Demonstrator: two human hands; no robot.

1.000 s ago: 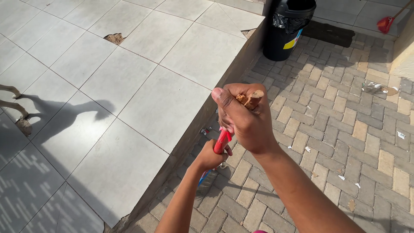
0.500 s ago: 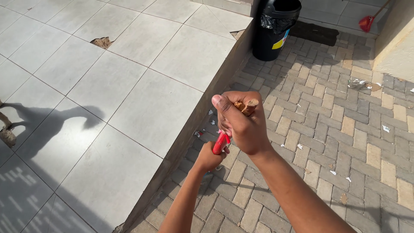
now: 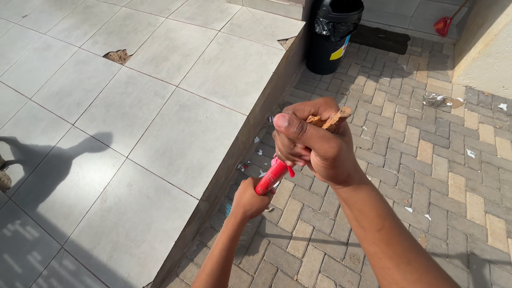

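My right hand [image 3: 314,143] is raised in a fist, closed around the worn wooden end of a stick [image 3: 335,118] that pokes out above my fingers. Below it, my left hand [image 3: 250,197] grips a red handle [image 3: 271,177], which runs up toward my right fist. Whether the red handle and the wooden end belong to one tool is hidden by my right hand. Both hands hover over the brick paving [image 3: 394,160], right beside the raised edge of the tiled platform [image 3: 160,117].
A black bin [image 3: 335,33] with a bag liner stands at the platform's far corner. Scraps of litter [image 3: 438,99] lie scattered on the bricks. A red broom head [image 3: 442,24] leans at the far right by a beige wall [image 3: 488,48]. One tile is broken [image 3: 118,55].
The view has shifted a little, so the bin and tiles sit slightly higher and the shadow on the tiles has moved left. Both hands keep their grips.
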